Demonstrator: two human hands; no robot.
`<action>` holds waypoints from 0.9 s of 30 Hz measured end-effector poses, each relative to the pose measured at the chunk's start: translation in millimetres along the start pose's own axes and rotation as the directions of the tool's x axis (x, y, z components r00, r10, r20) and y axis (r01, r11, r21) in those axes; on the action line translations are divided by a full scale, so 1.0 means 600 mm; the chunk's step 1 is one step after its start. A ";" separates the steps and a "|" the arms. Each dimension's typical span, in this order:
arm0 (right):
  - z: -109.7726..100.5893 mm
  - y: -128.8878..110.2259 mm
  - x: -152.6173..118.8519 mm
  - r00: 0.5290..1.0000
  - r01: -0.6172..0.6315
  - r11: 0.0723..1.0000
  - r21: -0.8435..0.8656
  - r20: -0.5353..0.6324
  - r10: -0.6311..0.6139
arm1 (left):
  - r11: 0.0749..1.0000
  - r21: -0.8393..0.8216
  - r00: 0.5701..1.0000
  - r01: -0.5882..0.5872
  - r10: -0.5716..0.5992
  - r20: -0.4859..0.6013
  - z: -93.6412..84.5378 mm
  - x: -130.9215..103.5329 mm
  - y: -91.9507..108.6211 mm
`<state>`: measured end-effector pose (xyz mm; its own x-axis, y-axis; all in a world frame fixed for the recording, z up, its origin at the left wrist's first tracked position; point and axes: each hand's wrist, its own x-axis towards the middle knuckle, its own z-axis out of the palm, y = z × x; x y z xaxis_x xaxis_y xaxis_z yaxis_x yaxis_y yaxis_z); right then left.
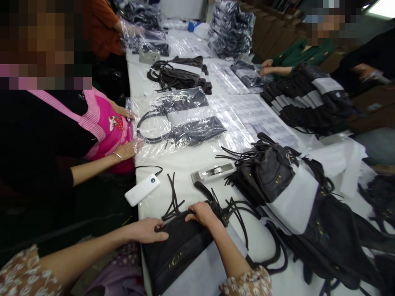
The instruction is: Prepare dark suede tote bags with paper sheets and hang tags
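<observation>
A black handbag (166,257) with a gold-coloured emblem lies flat at the table's near edge, a white sheet (197,273) wrapped across its lower part. My left hand (148,230) pinches its upper left corner, thumb on top and the other fingers at the edge. Curled over the bag's top edge is my right hand (202,213), near the base of the straps. Thin dark cords (174,199) stick out beyond that edge. Dark straps (274,246) spread over the table to the right.
A stack of black bags (268,172) with white sheets lies to the right. Ahead are a tape dispenser (212,172), a white power bank (142,190) with a cable, and a plastic-covered bag (197,131). A co-worker's hand (128,150) rests at the left. Other people work farther back.
</observation>
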<state>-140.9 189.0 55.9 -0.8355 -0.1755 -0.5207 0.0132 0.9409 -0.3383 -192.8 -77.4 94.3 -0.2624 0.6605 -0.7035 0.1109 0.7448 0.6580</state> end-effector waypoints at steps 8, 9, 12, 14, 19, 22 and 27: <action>0.007 -0.004 -0.010 0.999 -0.014 0.999 -0.032 -0.041 0.013 | 0.917 0.369 0.979 0.149 -0.084 -0.185 0.043 0.000 0.014; 0.007 -0.004 -0.012 0.999 -0.012 0.999 -0.038 -0.045 0.010 | 0.934 0.321 0.977 0.157 -0.098 -0.192 0.052 0.004 0.001; 0.010 -0.001 -0.013 0.999 -0.005 0.999 -0.051 -0.054 0.003 | 0.982 0.107 0.954 0.155 -0.120 -0.274 0.082 0.014 -0.045; 0.013 0.001 -0.010 0.998 -0.003 0.999 -0.054 -0.064 -0.001 | 0.995 -0.057 0.926 0.085 -0.100 -0.363 0.101 0.018 -0.075; 0.027 -0.008 0.005 0.992 -0.020 0.998 -0.057 -0.129 0.013 | 0.948 -0.287 0.876 -0.140 -0.017 -0.481 0.131 0.024 -0.115; 0.044 -0.018 0.011 0.975 -0.067 0.996 -0.051 -0.217 0.055 | 0.949 -0.276 0.857 -0.149 -0.015 -0.514 0.138 0.030 -0.122; 0.078 -0.028 0.020 0.915 -0.180 0.984 0.003 -0.367 0.168 | 0.992 -0.113 0.782 -0.064 -0.021 -0.623 0.157 0.040 -0.143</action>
<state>-125.5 157.8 18.6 -0.9638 0.1041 -0.2455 0.1647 0.9564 -0.2412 -118.6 -116.3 -4.4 -0.8049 0.4418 -0.3963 0.0181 0.6857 0.7276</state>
